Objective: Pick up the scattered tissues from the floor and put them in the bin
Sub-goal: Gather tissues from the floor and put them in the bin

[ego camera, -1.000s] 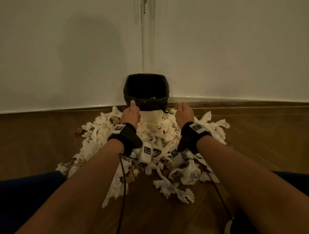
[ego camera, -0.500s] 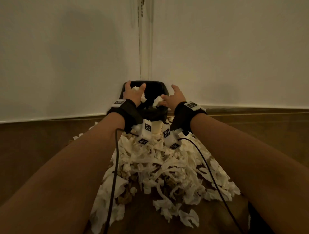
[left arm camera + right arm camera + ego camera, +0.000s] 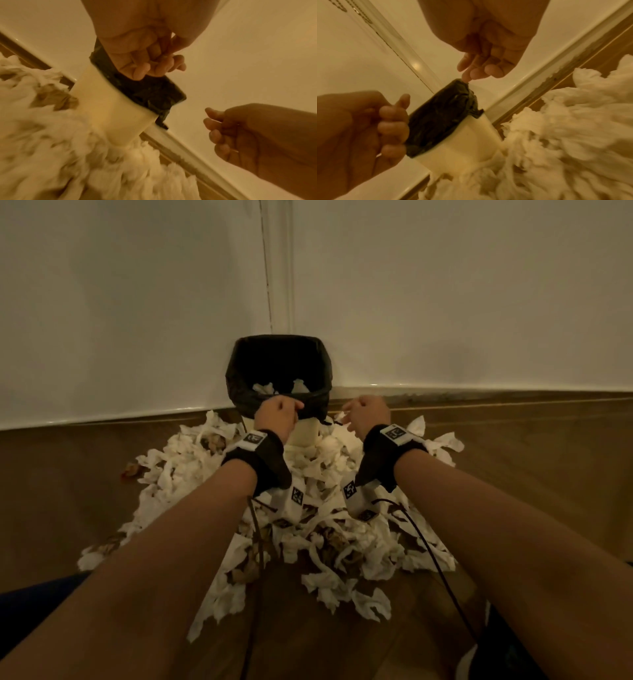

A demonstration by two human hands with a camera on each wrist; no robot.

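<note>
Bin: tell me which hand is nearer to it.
Left. The left hand is at the near rim of the bin, overlapping it in the head view; the right hand hangs off to its right, clearly apart.

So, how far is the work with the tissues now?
Barely started. Done: only a few tissues lie inside the bin. In hand: nothing; the left hand, fingers curled, and the right hand, fingers loosely bent, are both empty near the bin's front rim. Left: the large pile of tissues covering the floor in front of the bin, which is nearly all of the job.
</note>
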